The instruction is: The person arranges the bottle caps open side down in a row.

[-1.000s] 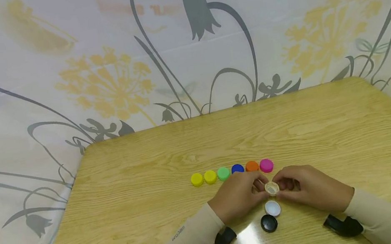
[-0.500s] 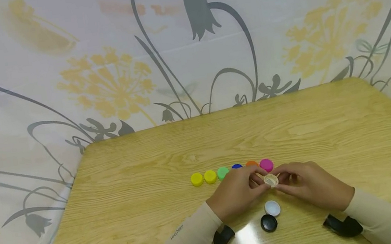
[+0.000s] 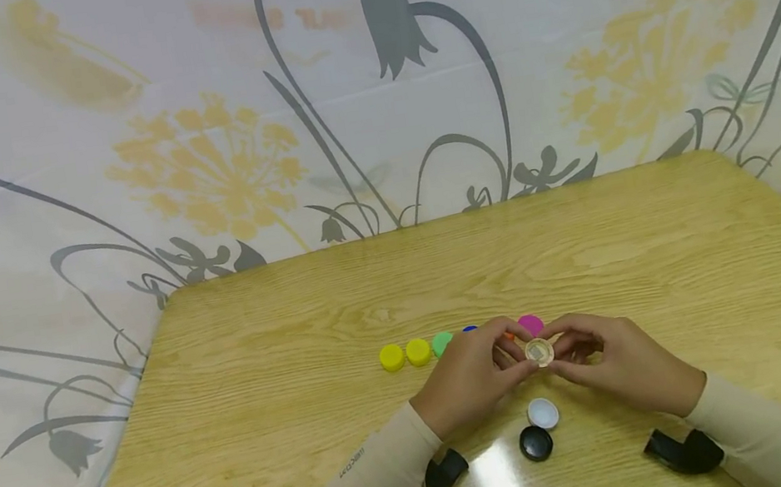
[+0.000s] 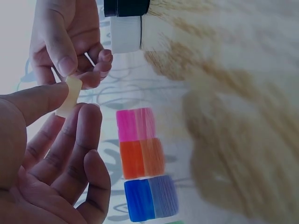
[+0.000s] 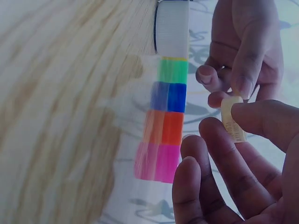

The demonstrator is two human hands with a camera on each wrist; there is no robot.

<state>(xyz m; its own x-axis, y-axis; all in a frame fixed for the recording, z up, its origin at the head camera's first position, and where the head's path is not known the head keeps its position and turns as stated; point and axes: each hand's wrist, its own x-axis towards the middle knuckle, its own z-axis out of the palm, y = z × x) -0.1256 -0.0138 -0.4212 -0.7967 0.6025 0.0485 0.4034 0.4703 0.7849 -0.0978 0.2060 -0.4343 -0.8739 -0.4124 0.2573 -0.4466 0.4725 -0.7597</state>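
A small cream-coloured cap (image 3: 539, 352) is pinched between both hands, its hollow side facing the head camera. The left hand (image 3: 473, 370) grips its left side with thumb and fingertips; the right hand (image 3: 623, 360) grips its right side. In the left wrist view the cap (image 4: 70, 95) is seen edge-on, and the right wrist view shows faint marks on the side of the cap (image 5: 232, 120). Behind the hands lies a row of caps: two yellow (image 3: 405, 355), green (image 3: 443, 343), blue (image 3: 471, 329), orange, pink (image 3: 530, 326). The left hand partly hides the green, blue and orange ones.
Nearer the body, a white cap (image 3: 543, 414) lies touching a black cap (image 3: 536, 443) on the wooden table (image 3: 264, 363). Black devices (image 3: 446, 471) sit at both wrists. A flower-patterned cloth (image 3: 341, 116) stands behind the table.
Both hands have moved slightly away from the body, raising the cream cap in the head view, towards the row. The left hand now covers more of the blue and orange caps.
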